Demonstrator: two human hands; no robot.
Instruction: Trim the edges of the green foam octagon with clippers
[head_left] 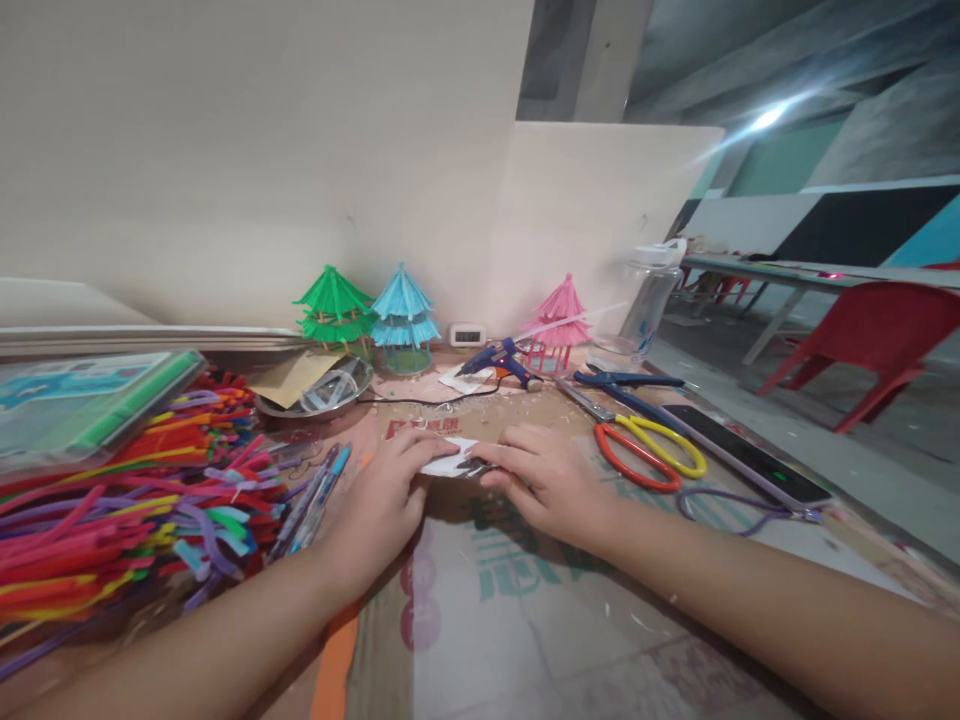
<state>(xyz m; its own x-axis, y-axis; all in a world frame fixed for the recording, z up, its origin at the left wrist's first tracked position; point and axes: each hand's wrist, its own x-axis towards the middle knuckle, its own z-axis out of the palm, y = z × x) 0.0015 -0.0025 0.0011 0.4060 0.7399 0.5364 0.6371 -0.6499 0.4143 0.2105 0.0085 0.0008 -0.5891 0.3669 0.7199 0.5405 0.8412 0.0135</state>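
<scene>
White paper piece [448,457] lies flat on the cardboard sheet [480,590] that covers the desk, almost exactly between the two hands and at about 12 o'clock from the person. Its long axis seems to run from 9 to 3 o'clock, so from one hand to the other.

Left hand [382,490] comes in from 7 o'clock; its fingers rest on the left end of the paper and press it down, lying close together and rather flat. Right hand [544,475] comes in from 4 o'clock; its fingertips touch the right end, where a small dark thing [472,464] sits at the paper edge. I cannot tell what this thing is, or if the right grip pinches it or only pushes on it. Both hands are equally near the paper; neither lifts it.

At 9 o'clock of the left hand lies a heap of coloured pipe cleaners [142,510], with some pens [319,495] just beside the wrist. At 2 o'clock of the right hand lie scissors [649,450], and further a phone [746,455]. At 12 o'clock, well apart, a glue gun [499,360] rests near three small paper pagodas: green [334,310], blue [403,310], pink [561,320].
</scene>
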